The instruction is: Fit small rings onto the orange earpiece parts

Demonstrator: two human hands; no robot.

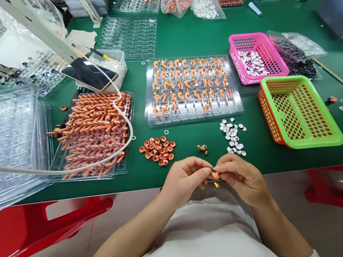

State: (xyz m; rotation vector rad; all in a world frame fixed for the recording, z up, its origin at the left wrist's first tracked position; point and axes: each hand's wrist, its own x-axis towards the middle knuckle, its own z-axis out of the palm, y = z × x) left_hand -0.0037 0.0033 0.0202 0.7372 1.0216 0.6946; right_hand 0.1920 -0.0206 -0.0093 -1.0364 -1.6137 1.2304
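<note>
A small orange part [216, 175] is held at the near edge of the green table [188, 133], in front of the light shirt [193, 253], and clock directions are taken from it. It is pinched between the fingertips of the left hand [182, 182] and the right hand [245, 177], which are nearly closed and almost meet around it. The table's edge is crossed by both hands, running roughly from 9 to 3 o'clock. Towards 12, a strip of bare green is left up to the clear tray [189, 114], broken by a loose orange piece [202, 147]. That strip is bounded at 10 by the copper caps [158, 150] and at 1 by the white discs [232, 137]. More open surface is found at 2, before the green basket [335, 138] is reached; the pink basket [281, 69] is set farther off at 1. The part's gold tip [217, 184] is pointed towards 6, and its long axis seems to be laid along 12 to 6, though its upper end is partly covered by fingers.
</note>
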